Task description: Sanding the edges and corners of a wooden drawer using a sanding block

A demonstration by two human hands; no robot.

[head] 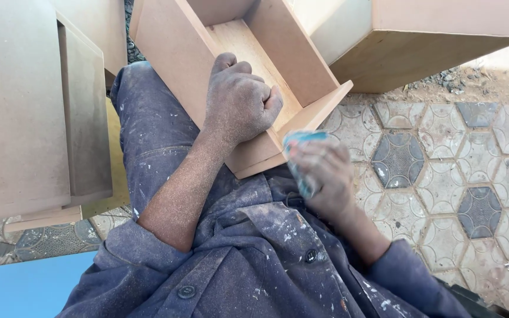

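left hand [240, 100]: tight fist gripping light brown wooden box [248, 65] wall | right hand [322, 174]: closed on blue sanding paper [301, 159] touching box corner

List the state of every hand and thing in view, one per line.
Left hand: closed in a fist, dusty, gripping the wall of the box.
Right hand: blurred, closed on a blue sanding pad.
Blue sanding pad: held at the box's front corner.
Open wooden box: tilted, resting on the person's lap, nothing visible inside.
Blue work coat: buttoned, paint-flecked, dusty.
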